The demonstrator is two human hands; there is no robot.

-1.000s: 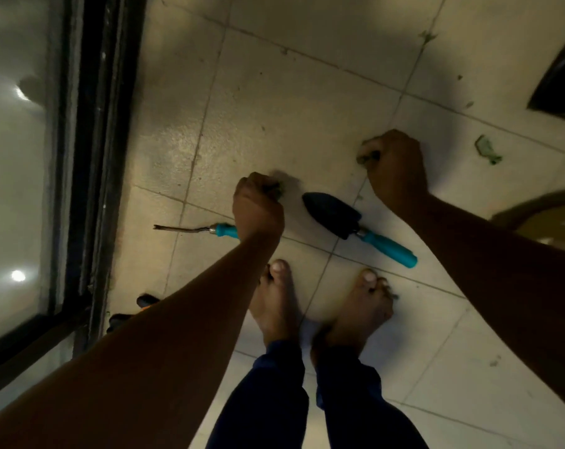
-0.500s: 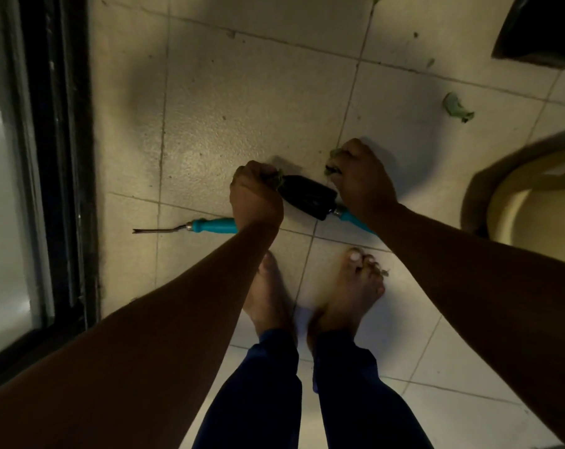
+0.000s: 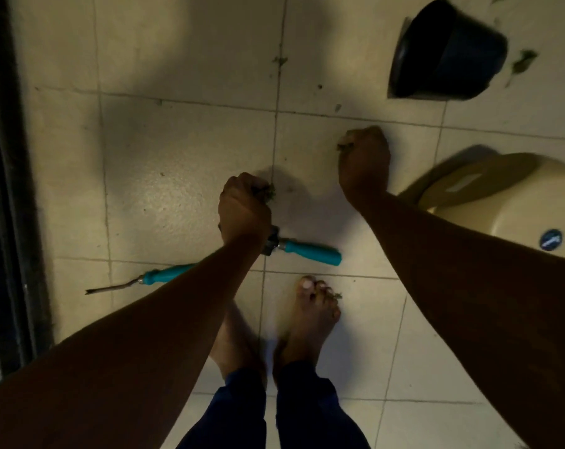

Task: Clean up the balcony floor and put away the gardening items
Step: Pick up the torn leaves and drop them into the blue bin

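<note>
Plant debris: green scraps [image 3: 268, 192] protrude from the left hand [image 3: 243, 209], just left of frame centre; the fingers are curled into a fist, gripping the scraps. More green bits [image 3: 345, 145] show at the edge of the right hand [image 3: 363, 160], right of centre, likewise clenched round them. Both forearms reach down from the lower corners of the frame, backs of the hands toward the camera.

Trowel: teal handle [image 3: 311, 252] lies on the floor tiles [image 3: 164, 150] just below the left hand, pointing right; its blade is hidden under the wrist.

Second tool: teal-handled weeder [image 3: 138, 281] with a thin metal tip, lower left of centre, partly covered by the left forearm, lying flat near a dark door track [image 3: 9, 189] along the left edge.

Loose leaf bits [image 3: 279, 60]: scattered on tile at upper centre; further scraps [image 3: 522, 61] at upper right.

Black pot [image 3: 446, 53]: upper right, tipped on its side, mouth facing left.

Beige plastic stool [image 3: 488, 196]: right edge, beside the right forearm, blue round sticker on it.

Bare feet [image 3: 310, 309]: lower centre, dark blue trouser legs [image 3: 303, 403] above them.
</note>
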